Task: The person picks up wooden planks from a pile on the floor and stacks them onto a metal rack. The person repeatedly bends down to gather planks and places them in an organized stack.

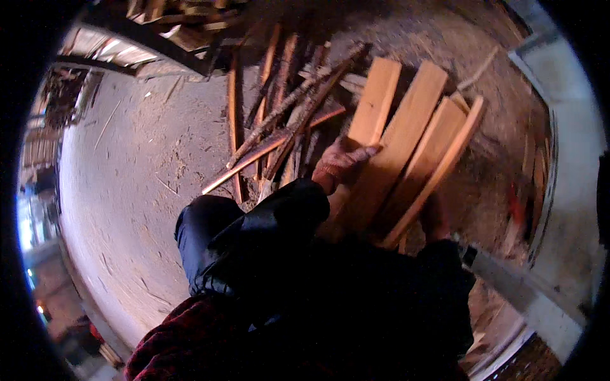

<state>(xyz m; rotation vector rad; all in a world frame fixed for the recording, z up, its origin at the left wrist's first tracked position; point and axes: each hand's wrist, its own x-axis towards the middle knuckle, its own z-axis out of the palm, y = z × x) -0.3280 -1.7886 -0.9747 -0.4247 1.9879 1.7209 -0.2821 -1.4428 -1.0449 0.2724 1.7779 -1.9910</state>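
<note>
Several pale wooden boards (406, 127) lie fanned out in front of me, their near ends in shadow against my dark clothing. My left hand (337, 165) is closed on them at the left edge, its thumb over the left-hand board (375, 95). At the right edge, beside a narrow curved board (445, 168), is my right hand (435, 219). It is dark and blurred, and its fingers are hidden, so I cannot tell how they are bent.
A loose heap of bark-edged wood strips (286, 114) lies beyond my left knee. Sawdust and chips cover the floor (140, 178). A metal frame (140, 41) stands at the far left, and a pale metal beam (527, 292) runs close on my right.
</note>
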